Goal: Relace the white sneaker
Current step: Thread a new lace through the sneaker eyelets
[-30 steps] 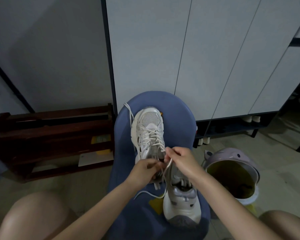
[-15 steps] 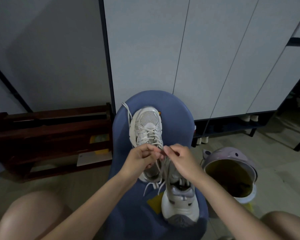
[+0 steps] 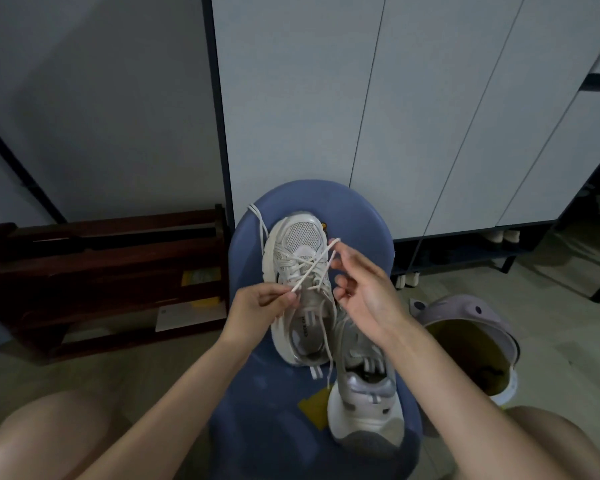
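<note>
Hands parted since 0.5 s ago, when both met over the middle of the white sneaker [image 3: 300, 282]. Left hand [image 3: 257, 311] drawn back toward the sneaker's left side, now pinching the tip of the lace [image 3: 312, 268] between thumb and forefinger. Right hand [image 3: 366, 289] lifted and swung out to the right, palm turned into view, fingers loosened and spread, the lace looped over its fingertips near the toe. Lace pulled taut into a slanted line across the upper, no longer bunched under the 2 hands. Sneaker's tongue and opening uncovered now, hidden beneath the hands 1 s ago.
</note>
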